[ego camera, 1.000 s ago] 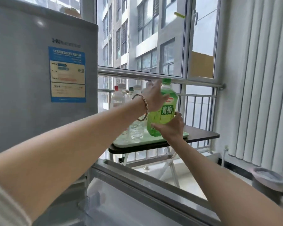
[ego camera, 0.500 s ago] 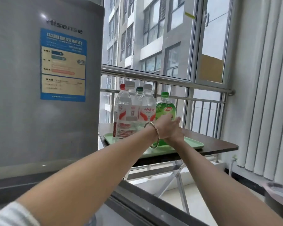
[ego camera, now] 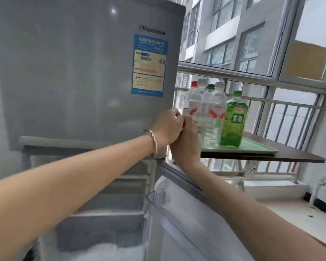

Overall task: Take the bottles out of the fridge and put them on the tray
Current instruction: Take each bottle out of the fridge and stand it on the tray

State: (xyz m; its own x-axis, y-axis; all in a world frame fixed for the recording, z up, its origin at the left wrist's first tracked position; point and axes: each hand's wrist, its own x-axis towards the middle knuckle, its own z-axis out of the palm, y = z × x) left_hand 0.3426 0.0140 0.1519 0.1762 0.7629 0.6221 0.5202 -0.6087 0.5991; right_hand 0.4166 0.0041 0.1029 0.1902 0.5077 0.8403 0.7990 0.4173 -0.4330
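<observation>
A green drink bottle (ego camera: 233, 121) stands upright at the right end of a pale green tray (ego camera: 256, 150), free of both hands. To its left on the tray stand several clear water bottles (ego camera: 214, 113) with white, red and green caps. My left hand (ego camera: 166, 129), with a bracelet on the wrist, is loosely curled and empty in front of the fridge's right edge. My right hand (ego camera: 186, 144) touches it from the right, fingers up, holding nothing. Both hands are left of the tray and partly hide the leftmost bottles. The grey fridge (ego camera: 79, 72) fills the left.
The tray sits on a dark folding table (ego camera: 290, 157) by the window railing (ego camera: 224, 72). The fridge's lower door (ego camera: 186, 219) is swung open under my right arm, with a clear door shelf. White frost lies in the lower compartment (ego camera: 105, 249).
The green bottle went down onto the tray and both hands let go. The hands pulled back left toward the fridge, and my view turned left and down.
</observation>
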